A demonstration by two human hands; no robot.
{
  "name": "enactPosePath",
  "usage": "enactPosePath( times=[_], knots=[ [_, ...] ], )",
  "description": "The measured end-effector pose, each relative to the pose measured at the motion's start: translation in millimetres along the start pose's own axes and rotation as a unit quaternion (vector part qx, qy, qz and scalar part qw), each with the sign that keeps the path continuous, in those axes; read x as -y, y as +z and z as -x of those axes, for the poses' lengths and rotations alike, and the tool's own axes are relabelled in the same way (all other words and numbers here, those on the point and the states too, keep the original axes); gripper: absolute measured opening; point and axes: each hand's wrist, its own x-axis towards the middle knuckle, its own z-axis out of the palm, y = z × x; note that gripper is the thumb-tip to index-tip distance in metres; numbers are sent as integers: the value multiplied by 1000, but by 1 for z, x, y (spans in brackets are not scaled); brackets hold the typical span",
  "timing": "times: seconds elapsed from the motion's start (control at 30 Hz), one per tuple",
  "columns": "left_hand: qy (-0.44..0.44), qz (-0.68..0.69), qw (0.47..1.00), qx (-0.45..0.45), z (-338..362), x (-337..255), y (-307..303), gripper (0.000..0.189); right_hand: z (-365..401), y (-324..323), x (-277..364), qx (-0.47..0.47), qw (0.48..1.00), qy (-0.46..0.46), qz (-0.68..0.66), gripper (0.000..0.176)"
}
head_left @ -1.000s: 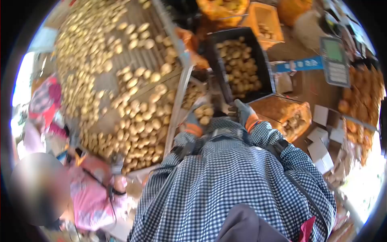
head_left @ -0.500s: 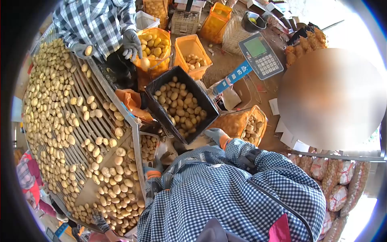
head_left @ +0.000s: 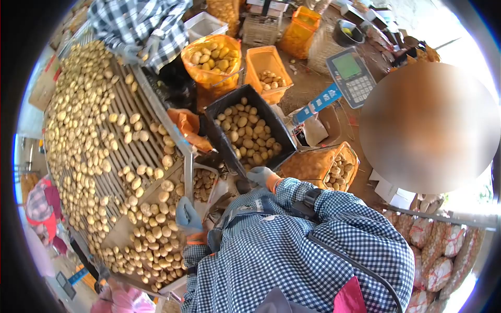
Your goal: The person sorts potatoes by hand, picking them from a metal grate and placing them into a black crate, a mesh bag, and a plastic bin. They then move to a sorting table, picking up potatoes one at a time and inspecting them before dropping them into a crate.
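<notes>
My left hand (head_left: 188, 215), in a grey-blue glove with an orange cuff, is raised beside the metal edge of the sorting table (head_left: 189, 180). Its fingers are stretched out with nothing in them. In a matching glove, my right hand (head_left: 259, 176) is close in front of my body, fingers extended at the near corner of a black crate (head_left: 284, 136). Potatoes (head_left: 245, 130) fill much of that crate. Many more potatoes (head_left: 151, 221) lie on the slatted table at my left. Below its edge, a light container holds small potatoes (head_left: 203, 182).
A scale display (head_left: 350, 75) on a blue post rises behind the crate. Orange baskets (head_left: 271, 68) and an orange mesh bag (head_left: 313, 166) of potatoes stand around it. Across the table's corner is a person in a checked shirt (head_left: 141, 31). Filled net sacks (head_left: 438, 261) are stacked at right.
My left hand has risen from low beside the table to its edge. My right hand has shifted left along the crate's near side. The co-worker has bent forward, and the view has turned slightly.
</notes>
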Motion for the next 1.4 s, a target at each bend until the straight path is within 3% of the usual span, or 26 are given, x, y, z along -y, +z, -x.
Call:
enactPosePath(
  times=[0.03, 0.07, 0.1, 0.13, 0.17, 0.2, 0.27, 0.37, 0.4, 0.53, 0.67, 0.7, 0.77, 0.87, 0.9, 1.0, 1.07, 1.17, 1.23, 1.37, 1.4],
  knots=[
    [46, -33, 998, 2, -4, -6, -6, 21, -1, 6, 0, -8, 998, -44, 38, 44],
    [85, -75, 994, -2, -6, -9, -16, 22, -3, 6, -6, 38, 997, -52, -37, 42],
    [81, -98, 992, 12, -6, -10, -22, 23, 5, 5, 1, 45, 996, -48, -66, 40],
    [67, -127, 989, 22, -5, -10, -28, 25, 13, 2, 18, 49, 996, -62, 46, 38],
    [59, -158, 986, 13, 0, -7, -35, 27, 19, 4, 23, 96, 991, 15, -98, 37],
    [54, -182, 982, 7, 2, -3, -39, 30, 15, 7, 17, 85, 993, -27, -76, 36],
    [37, -207, 978, 3, 11, 7, -49, 35, 7, 8, 19, 64, 997, 26, 20, 34],
    [3, -248, 969, -25, 22, 1, -66, 39, -5, 13, 12, 42, 979, -131, 151, 31],
    [-36, -277, 960, -14, 27, 18, -68, 46, -3, 24, 29, 44, 977, -130, 162, 31],
    [-23, -322, 945, -42, 46, 47, -86, 53, 15, 83, 138, 29, 860, -446, 244, 26],
    [-10, -313, 948, -57, 57, 60, -91, 54, -18, 156, 198, 86, 756, -545, 352, 31],
    [-16, -313, 948, -59, 58, 59, -93, 54, -27, 176, 200, 91, 754, -545, 354, 31],
    [-19, -303, 952, -41, 60, 59, -97, 54, -42, 214, 190, -15, 661, -543, 517, 39],
    [-28, -297, 953, -41, 64, 64, -111, 55, -12, 257, 151, -47, 616, -526, 584, 44],
    [-31, -302, 952, -41, 67, 63, -118, 55, -14, 260, 145, -39, 613, -528, 587, 44],
    [-73, -330, 939, -65, 78, 79, -137, 51, -14, 266, 151, 134, 680, -436, 574, 54],
    [-119, -338, 929, -96, 81, 91, -143, 49, -14, 273, 170, 142, 680, -415, 588, 58],
    [-119, -327, 933, -87, 78, 96, -153, 47, -9, 289, 186, 156, 651, -396, 629, 69],
    [-130, -339, 928, -87, 75, 89, -152, 45, -1, 297, 188, 209, 481, -447, 725, 75],
    [-183, -328, 922, -97, 64, 76, -151, 39, -11, 305, 183, 215, 520, -457, 689, 74],
    [-196, -289, 928, -131, 57, 81, -151, 35, -16, 305, 189, 235, 578, -407, 667, 65]
  ],
)
